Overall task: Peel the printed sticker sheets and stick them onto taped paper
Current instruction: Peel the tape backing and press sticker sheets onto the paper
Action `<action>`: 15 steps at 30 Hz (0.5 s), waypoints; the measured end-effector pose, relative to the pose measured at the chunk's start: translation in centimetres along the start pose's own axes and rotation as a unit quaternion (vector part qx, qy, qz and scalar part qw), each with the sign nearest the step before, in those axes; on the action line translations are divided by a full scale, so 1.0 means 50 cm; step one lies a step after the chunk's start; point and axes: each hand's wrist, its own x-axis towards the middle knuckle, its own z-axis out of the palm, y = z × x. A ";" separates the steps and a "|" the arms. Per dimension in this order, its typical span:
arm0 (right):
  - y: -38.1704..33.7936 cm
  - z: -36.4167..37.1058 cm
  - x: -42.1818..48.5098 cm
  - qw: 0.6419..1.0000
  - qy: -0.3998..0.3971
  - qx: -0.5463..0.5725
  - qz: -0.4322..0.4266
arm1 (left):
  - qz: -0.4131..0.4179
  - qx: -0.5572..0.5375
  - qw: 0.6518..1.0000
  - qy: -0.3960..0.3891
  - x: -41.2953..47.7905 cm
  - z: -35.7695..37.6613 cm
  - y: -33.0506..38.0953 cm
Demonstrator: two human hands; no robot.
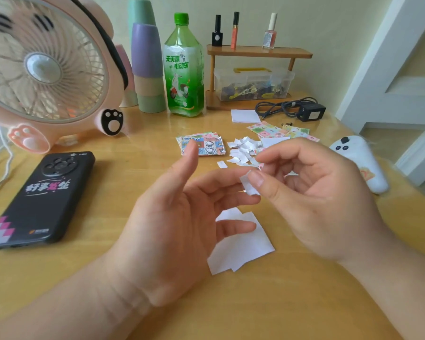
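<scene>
Head view. Two hands above the middle of one wooden table (138, 133).

Left hand (172, 231) at 7 o'clock: palm up, fingers straight and spread, thumb raised. Right hand (317, 197) at 4 o'clock: fingers curled, thumb pressing one white scrap (249, 186) against the left forefinger tip.

One white paper (243, 244) flat on the table beneath the fingers.

At 12 o'clock from the hands, one stack of printed sticker sheets (206, 144), number of sheets unclear. At 1 o'clock, one heap of peeled white scraps (243, 148), too many to count, then more loose sticker sheets (270, 130) and one folded white sheet (244, 116).

Farther at 1 o'clock, one wooden shelf (258, 51): three small cosmetic bottles (270, 33) upright on top, and one clear lidded box (253, 82) below, full of small dark bits too small to identify.

One green bottle (184, 69) at 12 o'clock. Stacked cups (147, 57) at 11, at least three in the front stack. One pink fan (42, 69) at 10, one black phone (42, 200) at 9, one charger with cable (312, 111) at 2, one white remote (358, 160) at 3.
</scene>
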 end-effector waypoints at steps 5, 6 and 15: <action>-0.006 -0.007 0.007 0.993 -0.088 0.072 -0.007 | 0.044 0.102 0.994 -0.003 -0.004 0.000 0.001; -0.007 -0.007 0.007 0.991 -0.093 0.093 -0.001 | 0.046 0.108 0.993 -0.004 -0.004 0.000 0.001; 0.002 -0.021 0.011 0.976 -0.132 0.162 0.062 | -0.058 -0.084 0.990 -0.095 0.008 -0.005 0.015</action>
